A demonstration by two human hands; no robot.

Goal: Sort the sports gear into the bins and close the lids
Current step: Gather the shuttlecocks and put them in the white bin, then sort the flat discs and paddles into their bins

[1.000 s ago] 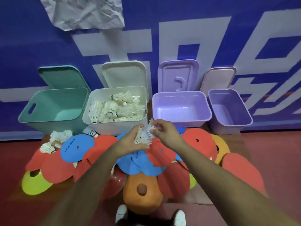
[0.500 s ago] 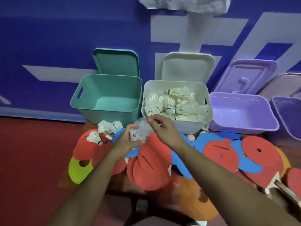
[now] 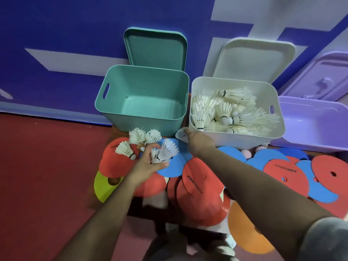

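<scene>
Pinching a single shuttlecock [image 3: 181, 134] in the right-hand grip [image 3: 197, 141], feathers sticking out left, right at the near-left corner of the white bin [image 3: 241, 139]. Probably just needs a short hop up and right over the rim. Clutching a bunch of shuttlecocks [image 3: 165, 150] in the left-hand grip [image 3: 146, 163], lower left, farther from that bin.

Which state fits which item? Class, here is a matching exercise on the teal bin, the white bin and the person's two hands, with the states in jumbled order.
Column A
1. teal bin
2. white bin
3. left hand
4. right hand

Column B
a. grips a bunch of shuttlecocks
b. empty
c. holds a single shuttlecock
d. contains a pile of shuttlecocks

Pairs: 1-b, 2-d, 3-a, 4-c
</scene>
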